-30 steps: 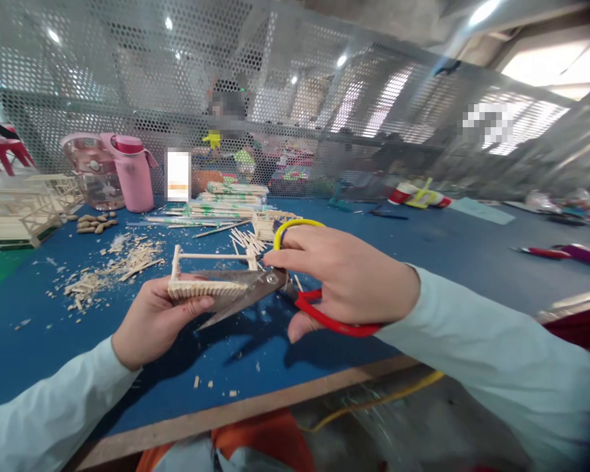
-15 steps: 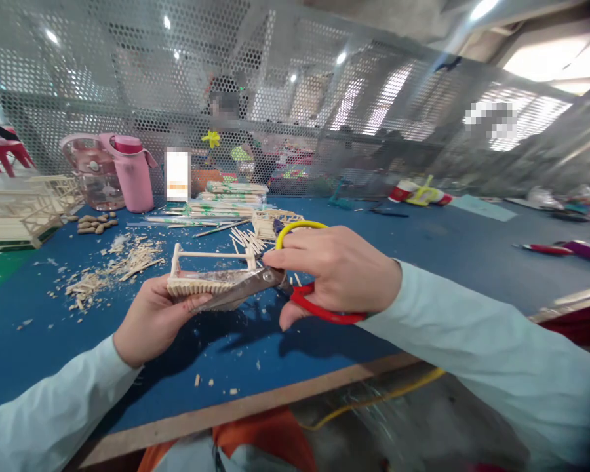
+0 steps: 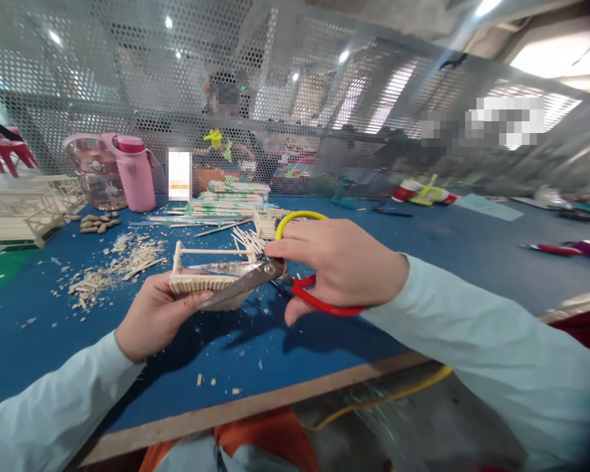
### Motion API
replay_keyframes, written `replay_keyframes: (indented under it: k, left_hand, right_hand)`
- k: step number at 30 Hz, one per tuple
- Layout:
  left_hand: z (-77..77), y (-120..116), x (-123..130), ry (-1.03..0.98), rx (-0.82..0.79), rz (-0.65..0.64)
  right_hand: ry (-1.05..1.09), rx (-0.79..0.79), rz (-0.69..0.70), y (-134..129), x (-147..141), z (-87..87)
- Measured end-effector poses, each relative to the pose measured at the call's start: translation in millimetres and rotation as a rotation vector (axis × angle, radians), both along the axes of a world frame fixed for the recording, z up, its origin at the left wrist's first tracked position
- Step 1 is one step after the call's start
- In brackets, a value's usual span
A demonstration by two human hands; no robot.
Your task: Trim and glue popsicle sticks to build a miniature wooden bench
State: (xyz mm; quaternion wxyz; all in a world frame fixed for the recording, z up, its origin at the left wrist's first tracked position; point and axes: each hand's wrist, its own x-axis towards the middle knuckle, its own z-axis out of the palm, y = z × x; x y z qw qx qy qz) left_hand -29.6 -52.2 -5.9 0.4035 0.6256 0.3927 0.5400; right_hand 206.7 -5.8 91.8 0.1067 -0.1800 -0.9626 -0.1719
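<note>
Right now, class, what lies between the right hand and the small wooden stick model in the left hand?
The head view shows scissors there: the right hand holds them, their open blades at the wooden stick model.

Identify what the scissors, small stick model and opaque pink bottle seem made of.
Scissors: blades likely steel, grey with a dull sheen; red and yellow handles probably plastic, smooth and evenly coloured.
Small stick model: apparently bare wood, pale and matte.
Opaque pink bottle: matte, even colour; coated metal or plastic, unclear.

Long, creased pale-blue sleeves leave the left hand and right hand bare. Orange clothing shows below.
</note>
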Motion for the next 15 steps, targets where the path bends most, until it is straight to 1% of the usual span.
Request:
replay_keyframes:
  k: [3, 5, 7, 15]
  left_hand:
    - [-2.0, -0.1, -1.5, 0.014, 0.001, 0.021]
    - [-2.3, -1.0, -1.4, 0.030, 0.003, -0.001]
    - [-1.3, -1.7, -0.2, 0.026, 0.010, -0.025]
    - [3.9, -1.6, 4.2, -0.019, 0.004, -0.024]
  right_hand:
    - [-0.045, -0.011, -0.005, -2.1, -2.8, 4.9]
    - [-0.064, -0.034, 0.000, -2.6, -4.5, 5.9]
    - [-0.053, -0.042, 0.008, -2.6, -5.9, 5.3]
    - [0.004, -0.023, -0.001, -3.3, -4.4, 2.9]
